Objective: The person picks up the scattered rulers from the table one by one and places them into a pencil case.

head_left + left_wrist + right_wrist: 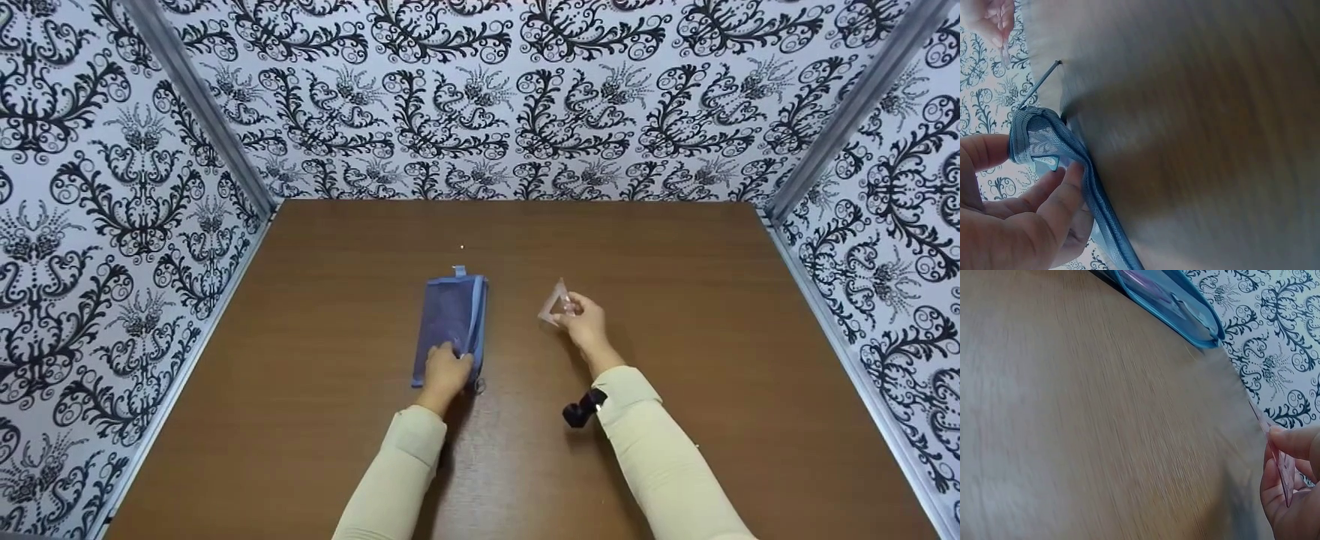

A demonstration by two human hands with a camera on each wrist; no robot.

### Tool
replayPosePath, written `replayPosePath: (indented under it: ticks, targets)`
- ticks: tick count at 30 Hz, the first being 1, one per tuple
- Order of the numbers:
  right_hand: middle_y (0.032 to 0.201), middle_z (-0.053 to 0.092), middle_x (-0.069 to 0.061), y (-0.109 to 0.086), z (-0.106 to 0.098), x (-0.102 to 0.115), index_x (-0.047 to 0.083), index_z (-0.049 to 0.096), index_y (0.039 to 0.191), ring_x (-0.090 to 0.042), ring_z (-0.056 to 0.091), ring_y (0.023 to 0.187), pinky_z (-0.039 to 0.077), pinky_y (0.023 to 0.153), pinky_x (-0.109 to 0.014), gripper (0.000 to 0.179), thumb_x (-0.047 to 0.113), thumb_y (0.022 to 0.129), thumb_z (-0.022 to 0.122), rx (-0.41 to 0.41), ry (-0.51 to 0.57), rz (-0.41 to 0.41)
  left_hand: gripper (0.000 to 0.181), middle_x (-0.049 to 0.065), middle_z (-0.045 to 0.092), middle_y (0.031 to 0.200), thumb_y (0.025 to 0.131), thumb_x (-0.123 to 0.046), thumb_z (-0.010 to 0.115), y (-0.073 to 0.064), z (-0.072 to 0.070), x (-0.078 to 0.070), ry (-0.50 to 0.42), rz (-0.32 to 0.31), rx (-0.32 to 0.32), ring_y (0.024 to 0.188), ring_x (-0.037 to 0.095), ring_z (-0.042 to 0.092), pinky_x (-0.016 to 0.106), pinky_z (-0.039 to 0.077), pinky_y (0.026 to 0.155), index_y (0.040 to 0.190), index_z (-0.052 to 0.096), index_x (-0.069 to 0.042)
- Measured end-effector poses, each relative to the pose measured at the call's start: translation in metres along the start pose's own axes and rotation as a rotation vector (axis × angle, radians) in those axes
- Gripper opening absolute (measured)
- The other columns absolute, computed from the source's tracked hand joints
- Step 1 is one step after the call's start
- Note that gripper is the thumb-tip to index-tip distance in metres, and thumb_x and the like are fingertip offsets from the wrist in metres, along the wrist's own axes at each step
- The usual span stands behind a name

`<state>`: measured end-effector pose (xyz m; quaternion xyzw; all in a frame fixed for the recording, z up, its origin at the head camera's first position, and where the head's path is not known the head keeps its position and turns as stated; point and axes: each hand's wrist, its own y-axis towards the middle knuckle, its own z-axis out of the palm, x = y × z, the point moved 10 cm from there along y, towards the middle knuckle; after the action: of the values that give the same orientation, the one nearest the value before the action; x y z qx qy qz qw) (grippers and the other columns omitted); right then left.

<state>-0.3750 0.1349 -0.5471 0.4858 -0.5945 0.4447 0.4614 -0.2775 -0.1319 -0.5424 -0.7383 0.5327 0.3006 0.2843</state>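
A blue zip pouch point(444, 311) lies on the table left of the middle. My left hand point(448, 369) grips its near end, thumb on one side of the zipped edge and fingers on the other, as the left wrist view shows. The pouch point(1207, 342) gapes along its zip in the right wrist view, and a purple item point(1148, 284) shows inside. To the right of it, my right hand point(586, 324) pinches a clear, pinkish triangular set square point(551, 304) between thumb and fingers. In the right wrist view the set square point(1284, 475) appears nearly edge-on.
The brown wooden table point(337, 450) has patterned walls point(480, 97) on the left, back and right, with metal posts at the corners. A small ring point(480, 386) hangs at the pouch's near end. A black wrist camera point(582, 409) sticks out by the right sleeve.
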Motion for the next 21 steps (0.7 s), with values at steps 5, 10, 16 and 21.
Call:
replayPosePath:
  ticks: [5, 10, 16, 21]
  targets:
    - [0.108, 0.059, -0.025, -0.002, 0.009, 0.001, -0.014, 0.049, 0.131, -0.025, 0.056, 0.095, 0.046, 0.068, -0.012, 0.057, -0.015, 0.077, 0.066, 0.019, 0.000, 0.013, 0.040, 0.027, 0.056, 0.109, 0.085, -0.017, 0.062, 0.002, 0.001, 0.001, 0.011, -0.004, 0.009, 0.105, 0.044, 0.056, 0.051, 0.045, 0.091, 0.114, 0.060, 0.011]
    - [0.110, 0.059, -0.027, -0.005, 0.019, 0.003, -0.014, 0.049, 0.131, -0.024, 0.058, 0.093, 0.048, 0.069, -0.015, 0.056, -0.015, 0.077, 0.065, 0.042, 0.004, 0.007, 0.036, 0.027, 0.056, 0.108, 0.085, -0.016, 0.062, 0.002, 0.002, 0.001, -0.002, -0.003, 0.006, 0.103, 0.043, 0.057, 0.051, 0.046, 0.089, 0.109, 0.061, 0.010]
    - [0.110, 0.059, -0.028, -0.009, 0.031, 0.006, -0.014, 0.051, 0.129, -0.024, 0.058, 0.092, 0.049, 0.068, -0.016, 0.054, -0.016, 0.078, 0.065, 0.061, -0.012, -0.001, 0.031, 0.026, 0.057, 0.107, 0.085, -0.016, 0.062, 0.003, 0.002, 0.001, -0.010, -0.002, 0.004, 0.101, 0.042, 0.057, 0.051, 0.046, 0.088, 0.104, 0.062, 0.008]
    - [0.106, 0.061, -0.026, -0.012, 0.040, 0.009, -0.015, 0.052, 0.127, -0.026, 0.058, 0.092, 0.051, 0.069, -0.018, 0.054, -0.017, 0.076, 0.067, 0.069, -0.019, -0.004, 0.031, 0.026, 0.057, 0.107, 0.086, -0.017, 0.063, 0.003, 0.002, 0.001, -0.005, 0.001, 0.011, 0.102, 0.042, 0.057, 0.051, 0.046, 0.088, 0.104, 0.062, 0.008]
